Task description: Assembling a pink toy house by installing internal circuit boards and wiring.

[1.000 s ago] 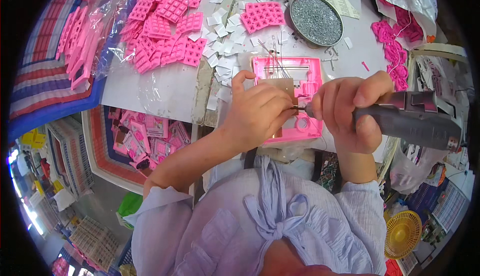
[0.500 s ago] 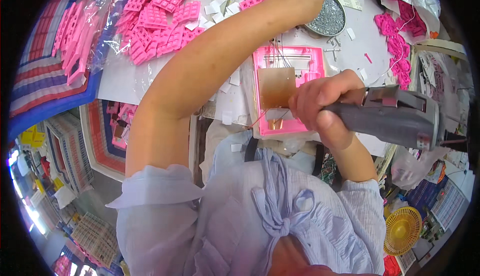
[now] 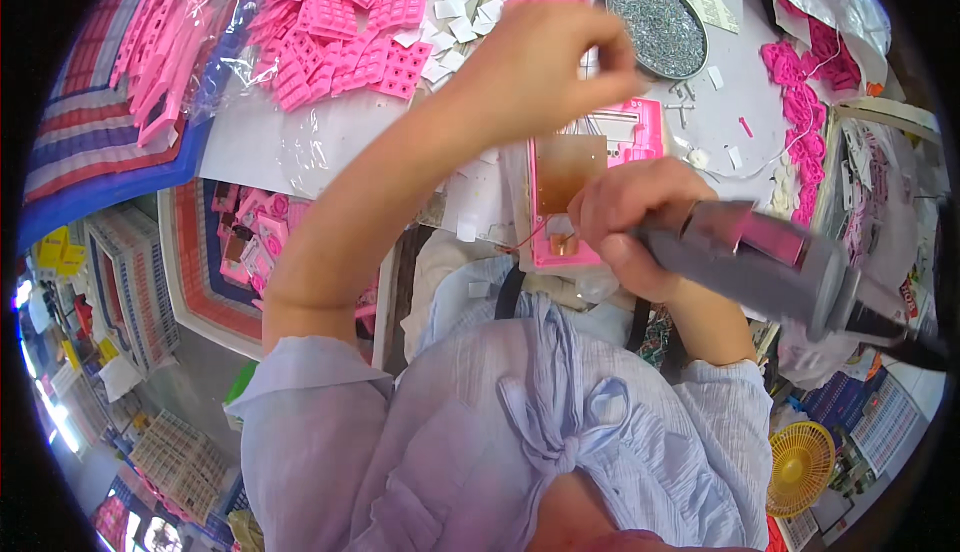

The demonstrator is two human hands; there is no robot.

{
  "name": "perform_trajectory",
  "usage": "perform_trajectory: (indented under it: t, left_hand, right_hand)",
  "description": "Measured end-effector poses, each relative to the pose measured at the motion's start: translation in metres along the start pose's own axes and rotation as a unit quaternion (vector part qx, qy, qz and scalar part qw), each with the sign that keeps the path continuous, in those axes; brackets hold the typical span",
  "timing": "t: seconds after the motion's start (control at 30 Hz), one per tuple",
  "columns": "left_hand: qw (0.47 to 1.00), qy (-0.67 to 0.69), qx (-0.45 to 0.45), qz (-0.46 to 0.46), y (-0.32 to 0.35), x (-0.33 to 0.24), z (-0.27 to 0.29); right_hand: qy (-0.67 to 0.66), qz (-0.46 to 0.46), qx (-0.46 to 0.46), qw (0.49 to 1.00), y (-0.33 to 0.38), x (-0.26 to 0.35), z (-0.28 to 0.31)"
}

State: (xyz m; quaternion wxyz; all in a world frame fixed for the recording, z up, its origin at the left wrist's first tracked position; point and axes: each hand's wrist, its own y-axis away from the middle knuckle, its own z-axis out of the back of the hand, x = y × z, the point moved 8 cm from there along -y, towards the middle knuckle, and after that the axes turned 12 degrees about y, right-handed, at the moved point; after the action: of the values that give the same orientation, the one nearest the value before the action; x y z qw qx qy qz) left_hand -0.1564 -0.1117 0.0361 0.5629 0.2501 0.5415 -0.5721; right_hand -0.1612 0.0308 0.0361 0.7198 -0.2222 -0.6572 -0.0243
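My right hand (image 3: 640,217) is wrapped round a grey electric screwdriver (image 3: 760,257), held tilted with its thick end to the right. Its tip is hidden behind my fingers. Beneath that hand lies an open pink plastic casing (image 3: 654,120), with a brown board (image 3: 568,170) and thin wires in it. My left hand (image 3: 555,67) hovers past the far end of the casing, blurred, thumb and forefinger curled together; anything pinched there is too small to see. Just right of it stands a round tin (image 3: 704,52) full of small metal screws.
Pink keypad pieces (image 3: 335,17) are heaped at far left beside scattered white paper squares (image 3: 462,30). Loose screws (image 3: 682,92) lie near the tin. Pink cord bundles (image 3: 800,102) hang by the right edge. A bin of pink parts (image 3: 270,232) stands at left.
My left hand has come back from beyond the tin, toward me and left, near the casing. The screwdriver's thick end has swung slightly toward me; my right hand keeps its hold.
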Motion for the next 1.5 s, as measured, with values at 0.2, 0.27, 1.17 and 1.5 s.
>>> perform_trajectory:
  t: [0.2, 0.27, 1.17, 1.5]
  left_hand:
    - [0.985, -0.159, 0.006, -0.073, 0.105, -0.014, -0.026]
    - [0.992, -0.118, -0.004, -0.038, 0.116, -0.011, -0.033]
    - [0.979, -0.205, -0.005, 0.022, 0.133, -0.034, -0.064]
    - [0.98, -0.182, -0.022, 0.076, 0.142, -0.027, -0.023]
  right_hand:
    - [-0.155, 0.09, 0.036, 0.983, -0.023, 0.034, 0.007]
    - [-0.157, 0.087, 0.035, 0.983, -0.024, 0.036, 0.003]
    - [0.055, 0.09, 0.02, 0.994, -0.053, -0.011, -0.002]
    - [0.412, -0.012, 0.202, 0.888, 0.019, -0.022, 0.008]
